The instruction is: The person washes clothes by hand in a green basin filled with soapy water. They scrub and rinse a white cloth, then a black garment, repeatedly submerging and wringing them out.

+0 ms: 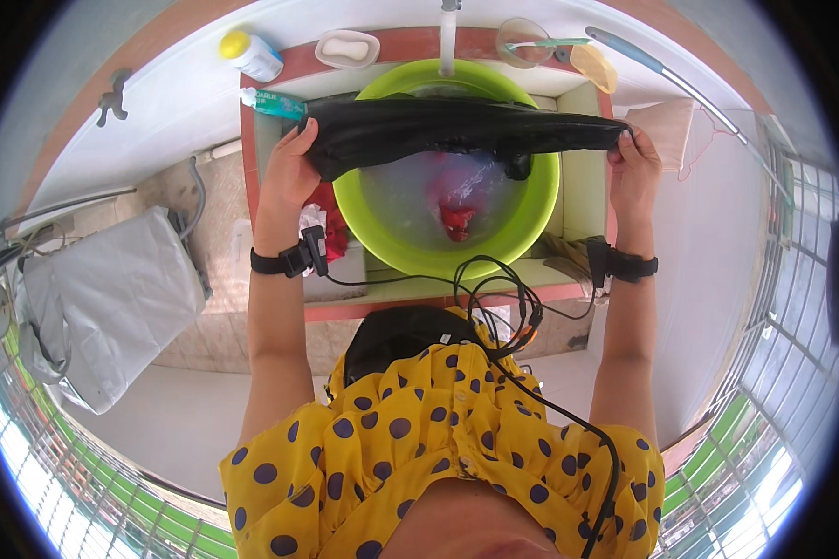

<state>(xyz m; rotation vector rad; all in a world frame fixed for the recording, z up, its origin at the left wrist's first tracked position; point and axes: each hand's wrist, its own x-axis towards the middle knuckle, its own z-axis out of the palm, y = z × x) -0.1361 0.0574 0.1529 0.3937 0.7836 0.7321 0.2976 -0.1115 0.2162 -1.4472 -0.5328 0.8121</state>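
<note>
A wet black garment (457, 130) is stretched level between both my hands above a lime-green basin (382, 238). My left hand (292, 168) grips its left end and my right hand (634, 168) grips its right end. The basin holds water with a red and pink cloth (457, 200) sunk in it. It sits in a tiled sink (419, 291) with a red rim, under a white tap pipe (448, 37). Black wrist straps with cables sit on both my forearms.
On the ledge behind the sink are a yellow-capped bottle (249, 54), a white soap dish (347, 48), a green tube (272, 102), a clear cup (522, 42) and a brush (662, 65). A grey covered appliance (112, 298) stands at the left. Metal window bars (792, 298) run along the right.
</note>
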